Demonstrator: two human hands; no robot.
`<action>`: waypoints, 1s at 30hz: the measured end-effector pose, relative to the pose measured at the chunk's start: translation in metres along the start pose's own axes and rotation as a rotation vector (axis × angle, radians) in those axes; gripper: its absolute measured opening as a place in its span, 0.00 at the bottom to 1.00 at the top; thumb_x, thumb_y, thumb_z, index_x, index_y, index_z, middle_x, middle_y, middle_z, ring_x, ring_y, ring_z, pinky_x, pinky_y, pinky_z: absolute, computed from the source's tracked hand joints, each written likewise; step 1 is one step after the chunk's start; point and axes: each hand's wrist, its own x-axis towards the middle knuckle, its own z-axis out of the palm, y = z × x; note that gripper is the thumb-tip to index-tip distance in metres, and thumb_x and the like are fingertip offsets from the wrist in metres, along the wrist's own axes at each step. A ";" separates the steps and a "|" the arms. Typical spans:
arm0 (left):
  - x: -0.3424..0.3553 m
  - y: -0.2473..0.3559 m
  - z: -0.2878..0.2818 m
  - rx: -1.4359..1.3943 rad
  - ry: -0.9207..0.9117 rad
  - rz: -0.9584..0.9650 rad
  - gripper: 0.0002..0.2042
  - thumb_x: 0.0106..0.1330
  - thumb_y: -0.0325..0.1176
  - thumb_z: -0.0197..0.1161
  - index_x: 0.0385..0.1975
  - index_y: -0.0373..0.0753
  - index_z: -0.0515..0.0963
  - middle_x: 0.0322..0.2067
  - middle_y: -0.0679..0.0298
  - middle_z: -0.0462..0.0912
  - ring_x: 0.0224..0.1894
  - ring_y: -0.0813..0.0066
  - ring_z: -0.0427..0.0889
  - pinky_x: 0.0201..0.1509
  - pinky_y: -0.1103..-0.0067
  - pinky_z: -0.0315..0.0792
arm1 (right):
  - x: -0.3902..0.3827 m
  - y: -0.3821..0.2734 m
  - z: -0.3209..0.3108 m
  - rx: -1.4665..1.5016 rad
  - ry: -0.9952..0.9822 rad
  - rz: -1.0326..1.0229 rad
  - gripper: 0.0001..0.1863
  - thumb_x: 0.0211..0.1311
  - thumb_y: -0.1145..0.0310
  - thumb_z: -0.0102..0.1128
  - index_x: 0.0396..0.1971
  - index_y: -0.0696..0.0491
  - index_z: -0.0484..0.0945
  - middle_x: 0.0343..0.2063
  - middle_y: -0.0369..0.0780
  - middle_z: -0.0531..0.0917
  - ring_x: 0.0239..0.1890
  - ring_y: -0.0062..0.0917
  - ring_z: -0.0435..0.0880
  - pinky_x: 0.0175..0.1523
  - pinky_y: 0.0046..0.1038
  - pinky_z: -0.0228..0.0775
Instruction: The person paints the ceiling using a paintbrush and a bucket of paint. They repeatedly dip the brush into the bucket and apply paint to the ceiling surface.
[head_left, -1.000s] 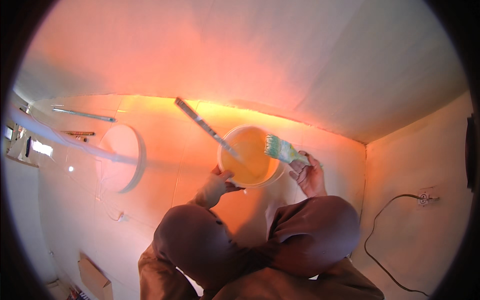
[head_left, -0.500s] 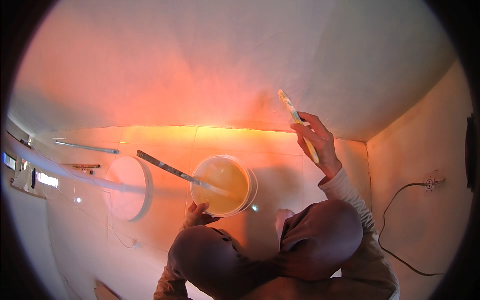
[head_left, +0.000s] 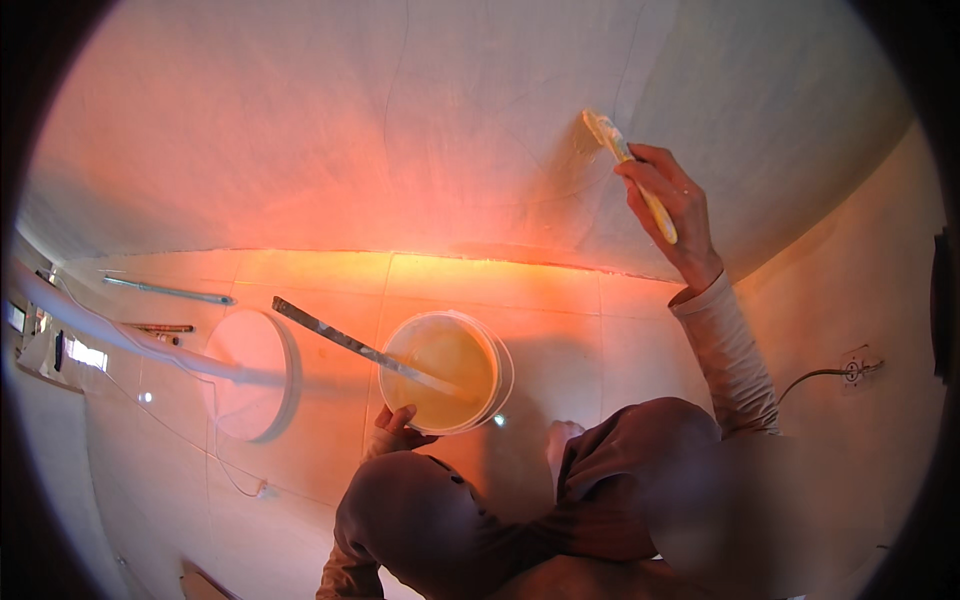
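In my right hand (head_left: 680,208), raised at the right, is a paintbrush (head_left: 612,140) with a pale, paint-smeared handle. Its bristles are up at the wall (head_left: 470,130), where a darker, wet-looking patch shows beside them. A white bucket (head_left: 500,385) of pale yellowish liquid stands on the floor before my knees. My left hand (head_left: 402,428) grips the bucket's near left rim, thumb inside the edge. A long flat stick (head_left: 330,334), stained along its length, leans out of the bucket to the left, its lower end in the liquid.
Left of the bucket lies a white round lid (head_left: 245,365), crossed by a pale pole (head_left: 130,340) with a thin cord. A slim bluish rod (head_left: 168,290) lies near the wall's foot. At right, a plugged cord hangs from an outlet (head_left: 855,370). Orange light glows along the wall base.
My right hand has moved up and slightly right with the paintbrush, bringing the bristles higher on the wall. My left hand and the bucket stay put.
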 end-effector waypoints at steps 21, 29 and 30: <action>0.003 -0.001 -0.006 0.005 -0.029 0.029 0.31 0.65 0.34 0.64 0.68 0.38 0.62 0.60 0.48 0.73 0.58 0.46 0.79 0.56 0.52 0.82 | 0.046 -0.007 -0.040 0.062 0.016 -0.047 0.12 0.61 0.78 0.67 0.44 0.51 0.84 0.45 0.41 0.84 0.34 0.28 0.87 0.39 0.26 0.78; 0.000 -0.003 -0.005 -0.153 -0.071 0.048 0.31 0.64 0.32 0.65 0.66 0.37 0.63 0.59 0.47 0.74 0.57 0.46 0.79 0.55 0.50 0.82 | 0.126 -0.017 -0.090 -0.144 0.244 -0.300 0.12 0.64 0.80 0.64 0.46 0.52 0.84 0.46 0.40 0.84 0.40 0.26 0.86 0.44 0.25 0.78; -0.001 -0.002 -0.003 -0.149 -0.056 0.043 0.30 0.64 0.32 0.65 0.66 0.37 0.63 0.59 0.47 0.74 0.57 0.45 0.79 0.55 0.50 0.82 | 0.126 -0.022 -0.087 -0.166 0.261 -0.295 0.13 0.65 0.81 0.63 0.47 0.52 0.84 0.48 0.40 0.83 0.43 0.25 0.85 0.47 0.24 0.78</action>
